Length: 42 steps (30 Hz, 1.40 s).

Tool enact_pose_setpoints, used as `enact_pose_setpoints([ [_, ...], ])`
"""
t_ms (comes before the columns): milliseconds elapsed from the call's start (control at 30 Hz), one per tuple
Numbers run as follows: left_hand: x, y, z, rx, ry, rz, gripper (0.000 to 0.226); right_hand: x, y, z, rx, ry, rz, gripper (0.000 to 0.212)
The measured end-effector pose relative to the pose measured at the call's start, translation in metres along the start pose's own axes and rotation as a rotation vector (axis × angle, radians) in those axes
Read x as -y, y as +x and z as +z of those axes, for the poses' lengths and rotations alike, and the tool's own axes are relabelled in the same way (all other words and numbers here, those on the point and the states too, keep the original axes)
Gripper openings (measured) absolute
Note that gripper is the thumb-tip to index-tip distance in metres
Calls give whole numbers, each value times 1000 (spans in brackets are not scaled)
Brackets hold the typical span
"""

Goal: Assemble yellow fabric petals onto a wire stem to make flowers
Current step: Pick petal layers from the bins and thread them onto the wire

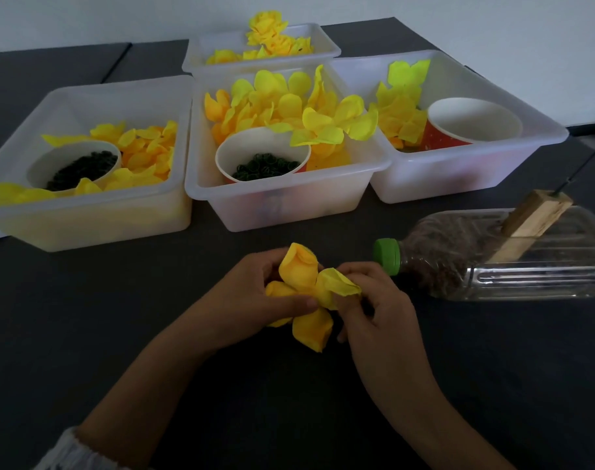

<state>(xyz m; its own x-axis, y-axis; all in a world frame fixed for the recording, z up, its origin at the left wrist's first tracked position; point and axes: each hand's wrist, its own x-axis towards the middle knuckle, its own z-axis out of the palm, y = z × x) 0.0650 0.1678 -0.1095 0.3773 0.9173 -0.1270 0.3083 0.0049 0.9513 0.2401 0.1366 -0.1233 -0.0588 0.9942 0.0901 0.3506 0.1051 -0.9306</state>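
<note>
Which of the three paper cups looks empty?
The cup in the right-hand bin. It shows only bare white interior, while the left cup and middle cup each hold small dark rings.

the petals (304,293) in hand are yellow-orange. loose petals (282,103) in the translucent white bins (279,205) run lemon to orange. red paper cup (442,137), white inside. clear bottle (513,262) with green cap (387,256). dark grey table (289,418).

Four white tubs (86,228), three paper cups (262,154), one bottle (492,262), one wooden block (533,225), seemingly.
</note>
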Motion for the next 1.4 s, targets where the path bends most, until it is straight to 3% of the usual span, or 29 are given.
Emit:
enact_pose_setpoints([
  [133, 1, 0, 5, -113, 134, 48, 34, 4, 0, 2, -50, -8, 74, 5],
  [267, 0, 0, 6, -246, 255, 82, 39, 5, 1, 3, -83, -54, 71, 7],
  [500, -2, -2, 8, -270, 266, 91, 51, 11, 6, 11, -148, -430, -146, 12],
  [700, -1, -4, 12, -314, 235, 79, 68, 22, 23, -6, 77, -805, -231, 10],
  [833, -3, -4, 13, -283, 346, 75, 48, 31, 31, -10, 269, -978, -289, 27],
  [967, -2, -4, 13, -302, 334, 42, 34, 31, 36, -13, 287, -1013, -442, 31],
  [1100, -2, -2, 15, -309, 288, 20, 27, 25, 38, -16, 117, -925, -808, 15],
  [1200, -1, -1, 16, -327, 259, 12, 17, 22, 41, -14, 74, -868, -949, 8],
  [1333, 0, -3, 18, -373, 230, -4, 12, 17, 43, -15, 110, -883, -950, 6],
  [1400, -1, -3, 19, -392, 234, -18, 11, 18, 44, -17, 66, -888, -866, 16],
])
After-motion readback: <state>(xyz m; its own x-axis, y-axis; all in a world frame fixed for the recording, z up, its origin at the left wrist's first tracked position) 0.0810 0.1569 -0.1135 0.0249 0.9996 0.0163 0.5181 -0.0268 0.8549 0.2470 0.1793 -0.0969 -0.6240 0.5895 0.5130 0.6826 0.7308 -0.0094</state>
